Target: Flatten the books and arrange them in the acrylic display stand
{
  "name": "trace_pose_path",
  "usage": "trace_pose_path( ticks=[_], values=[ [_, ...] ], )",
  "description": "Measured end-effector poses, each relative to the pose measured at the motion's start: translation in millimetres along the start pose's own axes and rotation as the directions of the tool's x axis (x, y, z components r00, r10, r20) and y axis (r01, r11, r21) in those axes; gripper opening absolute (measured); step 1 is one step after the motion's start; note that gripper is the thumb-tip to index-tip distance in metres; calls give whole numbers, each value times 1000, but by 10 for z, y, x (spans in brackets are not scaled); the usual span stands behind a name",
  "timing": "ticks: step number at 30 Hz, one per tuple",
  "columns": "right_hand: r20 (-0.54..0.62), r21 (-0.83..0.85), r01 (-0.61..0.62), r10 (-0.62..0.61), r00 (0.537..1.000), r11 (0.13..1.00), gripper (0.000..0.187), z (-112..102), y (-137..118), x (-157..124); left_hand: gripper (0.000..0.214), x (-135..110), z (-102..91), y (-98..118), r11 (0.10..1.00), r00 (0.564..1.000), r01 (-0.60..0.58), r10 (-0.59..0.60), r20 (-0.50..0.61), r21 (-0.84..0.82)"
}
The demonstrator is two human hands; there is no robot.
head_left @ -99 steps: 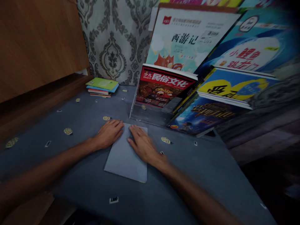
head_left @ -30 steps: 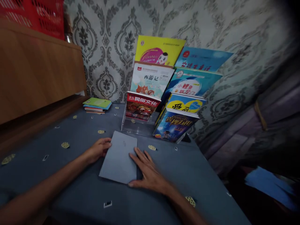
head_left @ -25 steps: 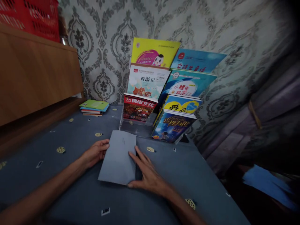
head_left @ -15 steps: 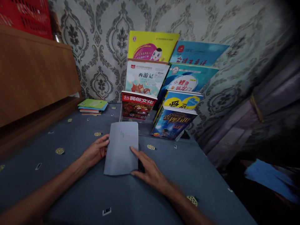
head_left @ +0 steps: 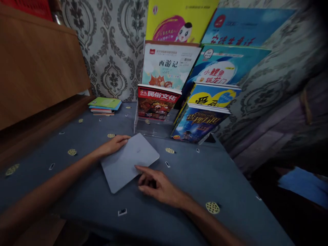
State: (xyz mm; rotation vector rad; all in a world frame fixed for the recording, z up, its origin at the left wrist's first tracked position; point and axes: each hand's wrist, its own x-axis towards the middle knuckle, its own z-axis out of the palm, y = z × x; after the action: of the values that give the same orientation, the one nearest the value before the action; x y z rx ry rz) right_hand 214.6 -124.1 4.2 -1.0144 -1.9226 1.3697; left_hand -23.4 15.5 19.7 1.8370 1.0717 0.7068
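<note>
The grey booklet (head_left: pixel 129 160) lies slantwise between my hands above the blue-grey table (head_left: pixel 143 222), one corner pointing towards me; my left hand (head_left: pixel 115 144) is at its upper left edge, though I cannot tell whether the fingers pinch it; my right hand (head_left: pixel 158 187) is by the lower right edge, index finger stretched out with its tip at the cover, thumb apart below, the other fingers curled. Half a second ago the booklet stood nearly straight before me; it has since turned clockwise, and my left hand has moved up its edge.

Beyond it, the clear stand (head_left: pixel 153 128) holds a red book (head_left: pixel 157 106), with a white book (head_left: pixel 169 65) and a yellow book (head_left: pixel 194 20) rising behind; to their right are a dark blue book (head_left: pixel 198 124), a blue-and-yellow one, a teal one and a lighter blue one; farther left, thin books (head_left: pixel 104 104) lie stacked near the wooden cabinet (head_left: pixel 43 65); a red basket (head_left: pixel 33 7) sits on top, contents unseen.
</note>
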Motion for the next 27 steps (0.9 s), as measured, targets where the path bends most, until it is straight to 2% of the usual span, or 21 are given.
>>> trace_pose_path(
  ticks=[1, 3, 5, 7, 9, 11, 14, 17, 21, 24, 27],
  values=[
    [16, 8, -18, 18, 1000, 1000, 57, -6, -26, -9, 28, 50, -30, -5, 987, 999, -35, 28, 43, 158],
    [-7, -2, -43, 43, 999, 999, 47, -51, -54, -17, 33, 115, -60, -18, 903, 993, -89, 49, 106, 420],
    [-129, -111, -31, 17, 992, 993, 39, -141, -51, 9, 36, 130, -43, -33, 792, 989, -142, 94, 111, 594],
    [-252, -303, 9, -89, 964, 953, 35, -266, -23, 91, 35, 107, 18, -37, 682, 980, -195, 167, 110, 705],
    [-245, -457, 77, -209, 947, 886, 38, -404, 29, 233, 34, 65, 109, -22, 584, 963, -243, 240, 122, 774],
    [-189, -548, 122, -264, 946, 828, 41, -529, 103, 414, 33, 20, 211, 7, 519, 946, -281, 293, 141, 807],
    [-124, -629, 84, -207, 970, 773, 47, -658, 235, 673, 33, -30, 337, 45, 481, 927, -323, 333, 171, 815],
    [-111, -653, 55, -167, 980, 755, 50, -714, 354, 829, 36, -48, 390, 66, 470, 928, -329, 319, 190, 819],
    [-123, -648, 78, -206, 971, 758, 46, -728, 452, 870, 35, -104, 424, 151, 477, 938, -320, 282, 202, 819],
    [-141, -607, 115, -249, 958, 786, 43, -731, 473, 823, 33, -238, 521, 306, 502, 920, -387, 273, 282, 773],
    [-188, -513, 158, -290, 938, 844, 40, -746, 466, 704, 35, -395, 660, 479, 450, 902, -429, 256, 347, 784]
  ],
)
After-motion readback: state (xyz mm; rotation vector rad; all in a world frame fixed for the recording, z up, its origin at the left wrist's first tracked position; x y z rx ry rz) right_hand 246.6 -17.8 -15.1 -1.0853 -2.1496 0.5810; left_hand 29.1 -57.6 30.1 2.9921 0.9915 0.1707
